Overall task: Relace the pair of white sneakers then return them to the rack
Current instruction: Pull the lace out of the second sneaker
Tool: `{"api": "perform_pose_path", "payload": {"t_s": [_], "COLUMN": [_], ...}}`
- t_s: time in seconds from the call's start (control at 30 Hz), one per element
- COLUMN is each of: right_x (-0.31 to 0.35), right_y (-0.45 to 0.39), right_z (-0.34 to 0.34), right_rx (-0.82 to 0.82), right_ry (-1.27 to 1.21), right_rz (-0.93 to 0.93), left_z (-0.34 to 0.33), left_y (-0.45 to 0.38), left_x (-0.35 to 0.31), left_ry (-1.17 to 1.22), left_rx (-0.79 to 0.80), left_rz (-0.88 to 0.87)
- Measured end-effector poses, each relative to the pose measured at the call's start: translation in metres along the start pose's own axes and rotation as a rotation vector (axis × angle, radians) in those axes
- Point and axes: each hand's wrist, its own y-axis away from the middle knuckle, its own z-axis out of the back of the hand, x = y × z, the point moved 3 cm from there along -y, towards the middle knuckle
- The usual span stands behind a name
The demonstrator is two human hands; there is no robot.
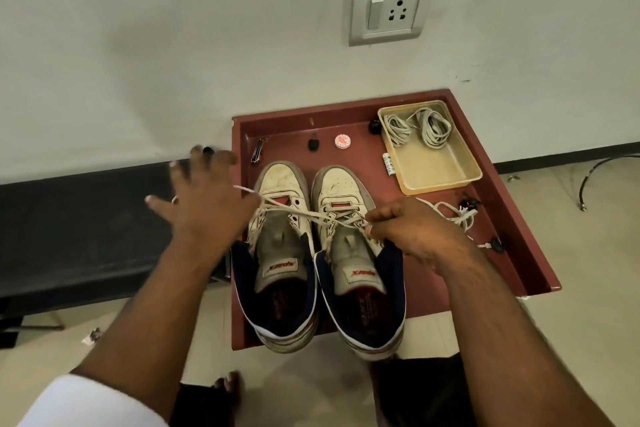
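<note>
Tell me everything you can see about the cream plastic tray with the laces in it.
The cream plastic tray is a shallow rectangular container with rounded corners and a raised rim, looking like slightly translucent plastic. It sits flat at the far right of the red-brown board, angled a little to the board's edges. Two coiled bundles of white laces lie in its far end; the near part is bare. Neither hand touches it.

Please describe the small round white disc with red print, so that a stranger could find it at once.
Look at the dark red tray on the floor under the wall socket. Near its back wall, just beyond the toes of the two sneakers, lies the disc. It is the only white and red round thing; the knobs beside it are black.
</note>
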Motion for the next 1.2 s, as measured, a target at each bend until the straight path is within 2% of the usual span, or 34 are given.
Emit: {"api": "perform_pose_path", "payload": {"t_s": [0.1,0.17,0.3,0.67,0.8,1.03,1.2], "right_x": [0.002,0.003,0.000,0.005,0.005,0.005,0.005], "right_y": [0.000,0.001,0.002,0.006,0.004,0.004,0.003], "right_z": [-0.001,0.001,0.005,0.010,0.009,0.010,0.011], "right_rx": [-0.037,-0.066,-0.099,-0.126,-0.130,-0.146,-0.129], "right_ry": [-0.028,-0.028,-0.068,-0.023,-0.033,-0.060,-0.076], "right_rz": [0.022,0.046,0.069,0.105,0.108,0.091,0.081], "left_z": [-0.024,-0.047,-0.062,-0.060,-0.059,-0.055,-0.044], "left_y": [0.037,0.060,0.063,0.051,0.050,0.053,0.049], "left_x": [-0.063,-0.092,-0.108,-0.110,-0.108,-0.109,-0.085], "left_ry": [-0.024,-0.140,-0.365,-0.541,-0.510,-0.385,0.104], "left_rx": [0.059,0.143,0.134,0.159,0.168,0.125,0.074], "left_rz": [-0.336,-0.443,-0.411,-0.495,-0.524,-0.477,-0.313]}}
